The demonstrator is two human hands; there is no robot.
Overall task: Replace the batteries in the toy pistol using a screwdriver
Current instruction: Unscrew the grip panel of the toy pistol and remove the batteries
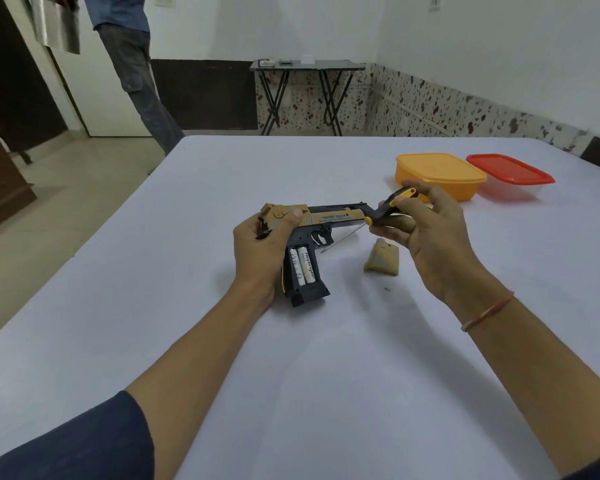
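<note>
White-clothed table [326,375] by speckled wall tiles [430,102]; left hand [260,251] grips toy pistol [329,218], right hand [430,237] holds screwdriver [390,206].

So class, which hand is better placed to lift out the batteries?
Probably the right hand: the left hand grips the toy pistol, steadying it, while the right need only put down the screwdriver; the batteries lie exposed.

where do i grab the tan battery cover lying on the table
Probably pinch the battery cover across its two side edges, from above: it lies on the table, clear of the toy pistol. The right hand holds the screwdriver.
</note>
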